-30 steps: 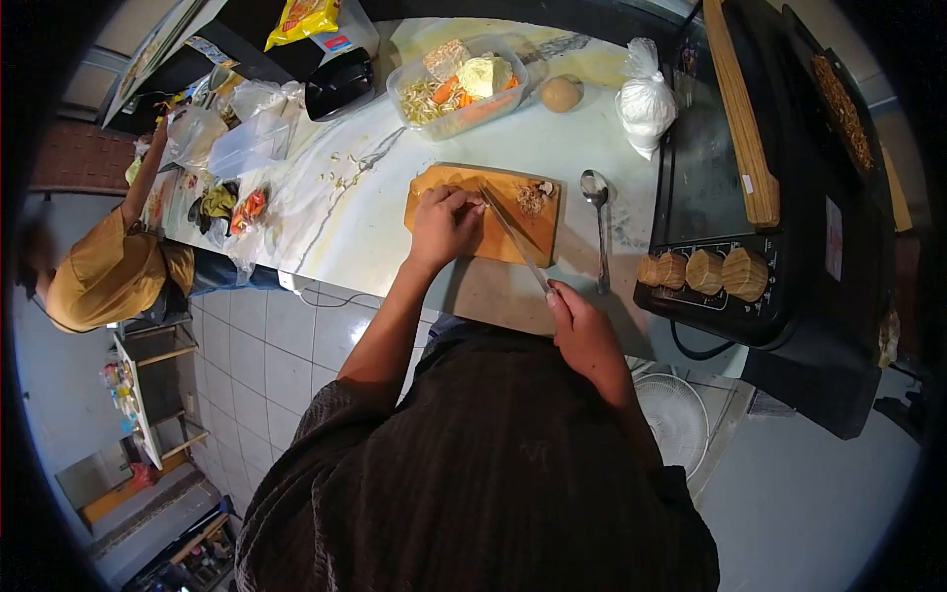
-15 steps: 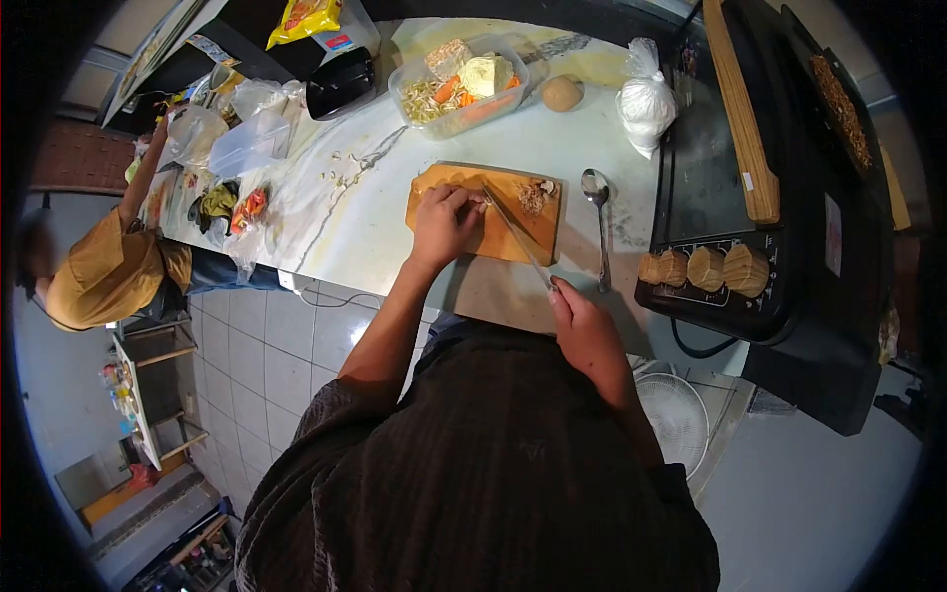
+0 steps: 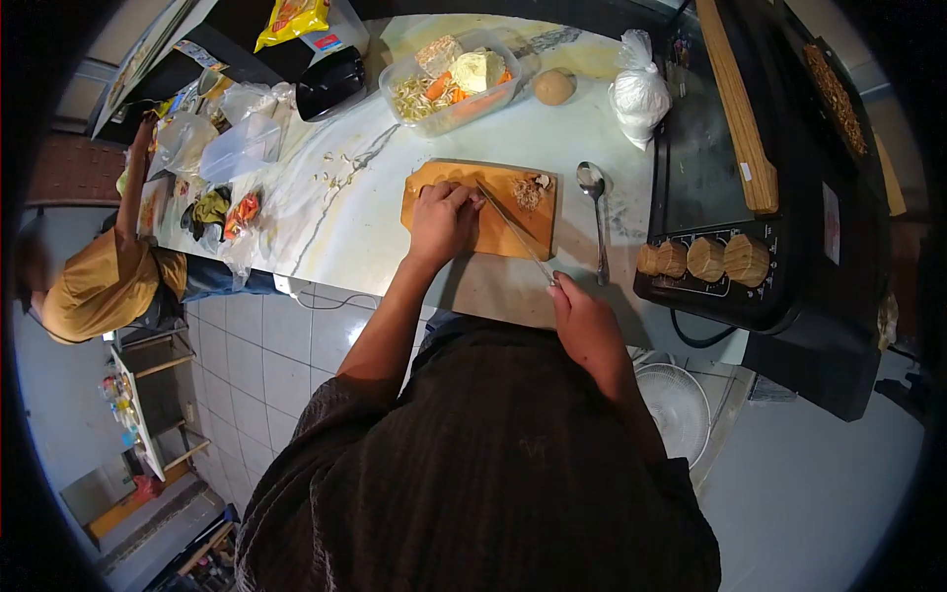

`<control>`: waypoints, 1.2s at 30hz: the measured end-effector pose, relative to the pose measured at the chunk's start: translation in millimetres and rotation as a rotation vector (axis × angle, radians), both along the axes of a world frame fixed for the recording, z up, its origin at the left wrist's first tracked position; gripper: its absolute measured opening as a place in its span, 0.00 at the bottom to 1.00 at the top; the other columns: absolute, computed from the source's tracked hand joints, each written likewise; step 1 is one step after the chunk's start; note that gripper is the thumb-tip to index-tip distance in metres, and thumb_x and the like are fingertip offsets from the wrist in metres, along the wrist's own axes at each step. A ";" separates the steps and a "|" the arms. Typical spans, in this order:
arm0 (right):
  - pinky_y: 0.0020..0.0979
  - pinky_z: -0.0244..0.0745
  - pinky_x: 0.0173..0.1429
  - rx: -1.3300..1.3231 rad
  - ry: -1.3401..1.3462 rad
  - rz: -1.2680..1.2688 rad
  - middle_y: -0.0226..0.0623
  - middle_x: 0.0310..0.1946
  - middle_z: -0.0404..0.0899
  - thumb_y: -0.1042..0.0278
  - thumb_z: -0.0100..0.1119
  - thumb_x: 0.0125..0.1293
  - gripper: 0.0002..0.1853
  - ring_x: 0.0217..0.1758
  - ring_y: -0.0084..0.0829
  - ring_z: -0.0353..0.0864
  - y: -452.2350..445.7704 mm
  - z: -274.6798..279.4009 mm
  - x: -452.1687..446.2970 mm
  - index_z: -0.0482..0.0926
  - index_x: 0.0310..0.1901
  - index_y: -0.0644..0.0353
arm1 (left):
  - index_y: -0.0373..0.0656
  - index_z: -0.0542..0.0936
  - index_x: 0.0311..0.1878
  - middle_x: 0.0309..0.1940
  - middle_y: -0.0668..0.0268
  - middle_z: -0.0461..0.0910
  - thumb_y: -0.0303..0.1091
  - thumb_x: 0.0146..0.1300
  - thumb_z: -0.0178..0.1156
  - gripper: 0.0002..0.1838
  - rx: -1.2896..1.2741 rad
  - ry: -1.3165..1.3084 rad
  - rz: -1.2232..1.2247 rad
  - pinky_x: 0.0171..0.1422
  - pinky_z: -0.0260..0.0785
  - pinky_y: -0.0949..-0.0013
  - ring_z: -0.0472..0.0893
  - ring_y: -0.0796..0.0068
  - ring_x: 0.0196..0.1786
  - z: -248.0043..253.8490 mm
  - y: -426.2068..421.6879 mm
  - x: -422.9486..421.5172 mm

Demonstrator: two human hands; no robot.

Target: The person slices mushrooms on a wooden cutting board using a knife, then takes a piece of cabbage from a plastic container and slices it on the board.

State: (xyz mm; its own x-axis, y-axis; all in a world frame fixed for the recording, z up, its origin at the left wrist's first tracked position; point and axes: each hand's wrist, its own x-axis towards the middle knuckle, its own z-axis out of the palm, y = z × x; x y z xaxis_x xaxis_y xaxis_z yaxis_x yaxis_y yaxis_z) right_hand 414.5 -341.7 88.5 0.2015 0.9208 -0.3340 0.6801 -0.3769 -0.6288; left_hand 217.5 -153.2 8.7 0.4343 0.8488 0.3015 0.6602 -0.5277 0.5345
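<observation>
My right hand [image 3: 589,324] is closed around the handle of a knife [image 3: 520,229]. Its blade slants across a wooden cutting board [image 3: 483,242], with the tip close to the fingers of my left hand [image 3: 444,222]. Those fingers are curled and pressed together over the board; whatever small piece they hold is too hidden to name. On the board's right part lies a little heap of brownish peelings or scraps [image 3: 530,194]. A metal spoon [image 3: 598,227] rests on the counter to the right of the board.
Behind the board stands a clear plastic container [image 3: 459,122] of sprouts, carrot and cabbage. Beside it are a round brown object [image 3: 553,87] and a knotted bag of white powder [image 3: 639,104]. A black griddle [image 3: 681,197] with a wooden spatula [image 3: 740,109] fills the right. Another person [image 3: 109,281] stands left.
The view has shifted slightly. My left fingers and the knife stay in nearly the same place on the board, with only slight movement.
</observation>
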 end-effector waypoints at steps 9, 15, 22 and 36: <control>0.52 0.78 0.54 0.003 0.009 -0.152 0.56 0.44 0.84 0.54 0.50 0.78 0.19 0.48 0.61 0.83 -23.1 24.8 -4.0 0.80 0.61 0.56 | 0.39 0.82 0.40 0.36 0.53 0.82 0.34 0.65 0.66 0.08 -0.098 0.014 -0.117 0.49 0.71 0.51 0.79 0.47 0.43 15.3 6.2 -18.4; 0.50 0.78 0.52 0.044 0.085 -0.131 0.57 0.43 0.84 0.56 0.53 0.77 0.19 0.49 0.60 0.82 -9.3 22.6 -15.7 0.81 0.61 0.57 | 0.35 0.81 0.41 0.36 0.56 0.82 0.29 0.68 0.63 0.06 -0.094 -0.159 -0.063 0.44 0.72 0.64 0.79 0.62 0.36 44.2 65.8 -36.8; 0.45 0.79 0.50 0.068 0.026 -0.185 0.58 0.42 0.84 0.59 0.56 0.76 0.18 0.48 0.59 0.83 -1.2 19.3 -35.0 0.81 0.59 0.61 | 0.36 0.83 0.45 0.38 0.59 0.85 0.35 0.69 0.65 0.11 -0.026 -0.169 0.025 0.43 0.72 0.67 0.79 0.68 0.34 73.1 166.7 -36.5; 0.51 0.76 0.47 -0.177 0.041 -0.211 0.59 0.39 0.83 0.52 0.49 0.78 0.20 0.48 0.62 0.82 9.8 35.1 -25.1 0.81 0.49 0.63 | 0.41 0.87 0.49 0.38 0.54 0.87 0.38 0.68 0.65 0.13 -0.244 0.087 0.139 0.46 0.76 0.62 0.85 0.63 0.40 31.6 158.2 -208.7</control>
State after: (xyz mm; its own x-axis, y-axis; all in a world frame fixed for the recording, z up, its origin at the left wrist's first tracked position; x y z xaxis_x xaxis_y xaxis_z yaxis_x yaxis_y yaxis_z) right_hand 389.4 -331.8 123.6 0.3658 0.7866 -0.4975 0.5504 -0.6139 -0.5659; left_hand 8.8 5.0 40.3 0.3237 0.9449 0.0480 0.7660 -0.2915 0.5729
